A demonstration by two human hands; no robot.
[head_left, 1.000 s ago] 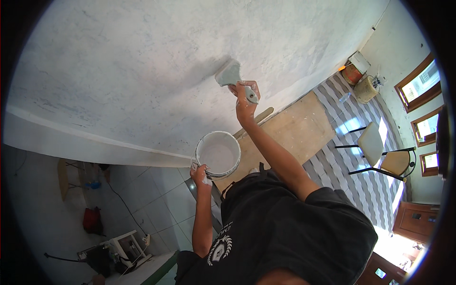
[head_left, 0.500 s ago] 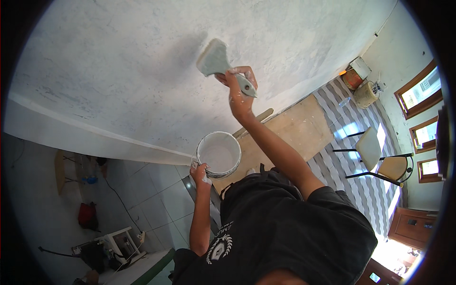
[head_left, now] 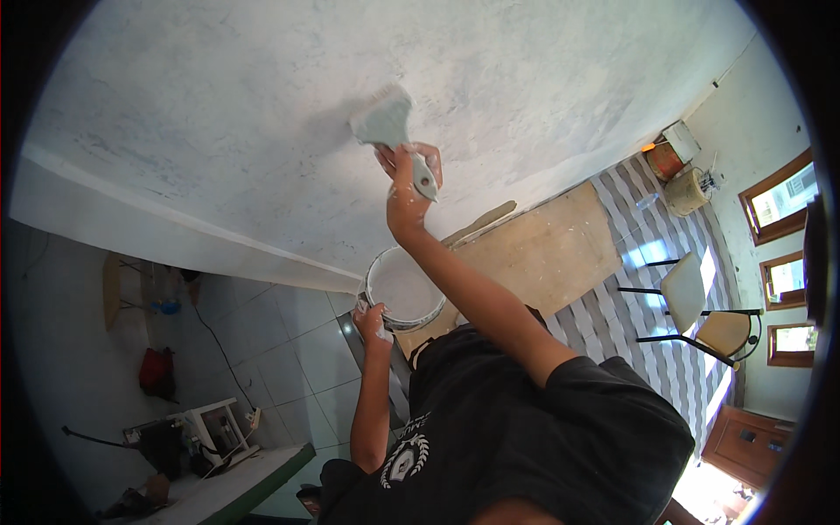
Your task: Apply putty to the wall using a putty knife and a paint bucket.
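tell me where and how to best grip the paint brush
The brush is probably best gripped by its narrow handle, from the picture's lower right: its wide bristled head points away toward the wall, while the handle slants back. The right hand grips it there.

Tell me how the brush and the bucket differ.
The brush is flat and flared; the bucket is round and hollow. The right hand grips the brush by its handle; the left hand holds the bucket at its edge. The brush is up by the wall, the bucket nearer the body. Both look pale.
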